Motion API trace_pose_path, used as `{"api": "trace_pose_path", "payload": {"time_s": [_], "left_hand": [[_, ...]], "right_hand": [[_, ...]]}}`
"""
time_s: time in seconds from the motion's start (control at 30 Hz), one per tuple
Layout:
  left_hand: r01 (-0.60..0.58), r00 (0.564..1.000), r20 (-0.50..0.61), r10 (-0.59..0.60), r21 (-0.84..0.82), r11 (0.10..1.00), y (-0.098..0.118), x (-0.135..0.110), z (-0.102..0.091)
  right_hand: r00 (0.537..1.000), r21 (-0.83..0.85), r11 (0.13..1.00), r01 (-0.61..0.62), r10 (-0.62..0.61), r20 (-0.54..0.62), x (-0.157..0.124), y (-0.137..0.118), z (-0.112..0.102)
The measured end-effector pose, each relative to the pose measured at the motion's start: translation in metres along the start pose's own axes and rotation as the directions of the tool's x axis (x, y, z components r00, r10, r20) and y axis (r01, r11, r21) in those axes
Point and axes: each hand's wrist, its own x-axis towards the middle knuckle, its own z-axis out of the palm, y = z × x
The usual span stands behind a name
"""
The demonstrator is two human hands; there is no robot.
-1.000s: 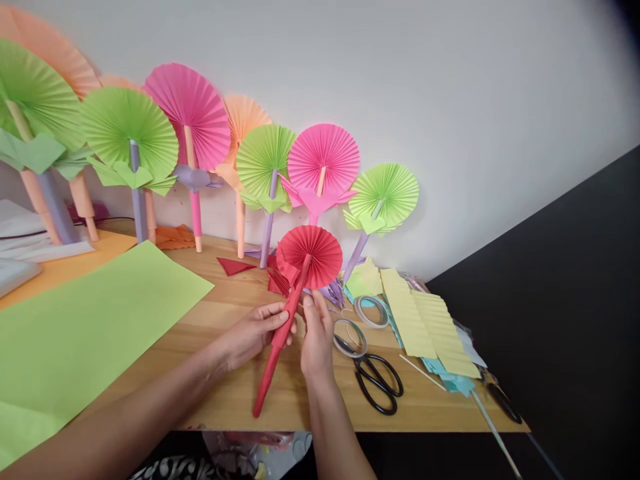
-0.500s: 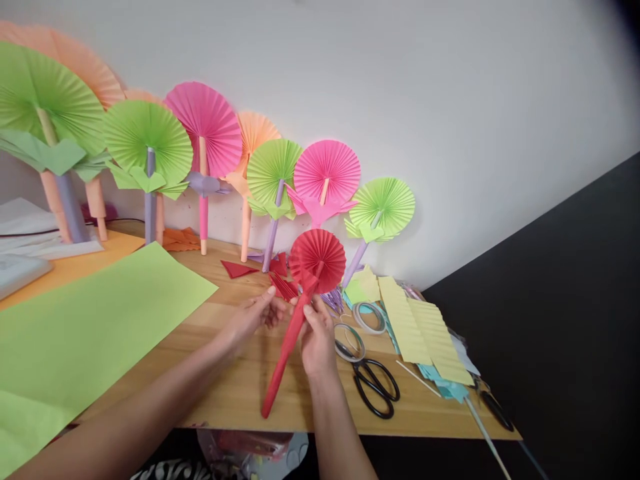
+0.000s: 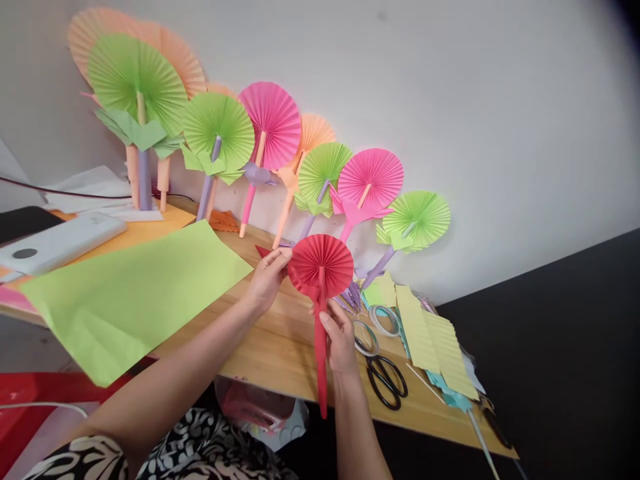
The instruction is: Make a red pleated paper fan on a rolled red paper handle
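A red paper fan (image 3: 323, 263), pleated into a round disc on a long rolled-paper handle, stands nearly upright in front of me. My right hand (image 3: 341, 337) is closed round the upper handle, just below the disc. At the disc's left edge, my left hand (image 3: 270, 279) is closed, its thumb and fingers pinching the rim. Behind that hand, the tip of a red paper piece (image 3: 262, 251) shows on the wooden table (image 3: 250, 360); the fan hides much of what lies behind it.
Several finished fans, including a pink one (image 3: 371, 177) and a green one (image 3: 417, 220), lean against the wall. Black-handled scissors (image 3: 387, 383), a tape roll (image 3: 384, 321) and yellow pleated paper (image 3: 440, 347) lie right. A green sheet (image 3: 135, 300) and a white device (image 3: 65, 243) are left.
The fan has turned from a slant to nearly upright. My left hand has risen from beside the handle to the disc's left edge. The view has shifted left.
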Motion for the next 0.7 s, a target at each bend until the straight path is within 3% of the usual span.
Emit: {"api": "trace_pose_path", "payload": {"time_s": [0.17,0.4,0.53,0.7], "left_hand": [[0.067,0.99,0.118,-0.073,0.057,0.996,-0.003,-0.005,-0.003],[0.053,0.954,0.285,-0.098,0.164,0.985,-0.007,-0.009,-0.002],[0.043,0.948,0.305,-0.097,0.181,0.983,-0.005,-0.011,-0.001],[0.051,0.953,0.286,-0.098,0.165,0.985,-0.004,-0.011,0.001]], "right_hand": [[0.998,-0.168,0.985,0.049,-0.056,-0.04,-0.031,-0.014,-0.009],[0.988,-0.187,0.982,0.02,-0.049,-0.148,-0.064,-0.021,-0.027],[0.974,-0.179,0.984,-0.014,-0.028,-0.225,-0.072,-0.022,-0.032],[0.981,-0.16,0.987,-0.031,-0.001,-0.195,-0.071,-0.021,-0.03]]}}
